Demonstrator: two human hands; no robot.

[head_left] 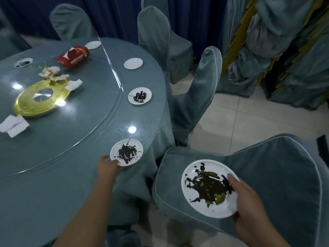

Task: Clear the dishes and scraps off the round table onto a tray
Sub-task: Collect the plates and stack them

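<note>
Pinches rim of small sauce-smeared plate [126, 152] at round table [71, 157] edge with left hand [108, 165]. Grips larger smeared plate [210, 188] over chair seat [170, 175] with right hand [249, 198], thumb on rim. Probably light, rigid, breakable, slick: best taken by clean rim.

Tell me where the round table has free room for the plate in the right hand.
Bare: the table rim between the near soiled saucer and the far soiled saucer; also the glass turntable on this side of the gold ring. Crowded: around the ring, with napkins, flowers, red pack.
</note>
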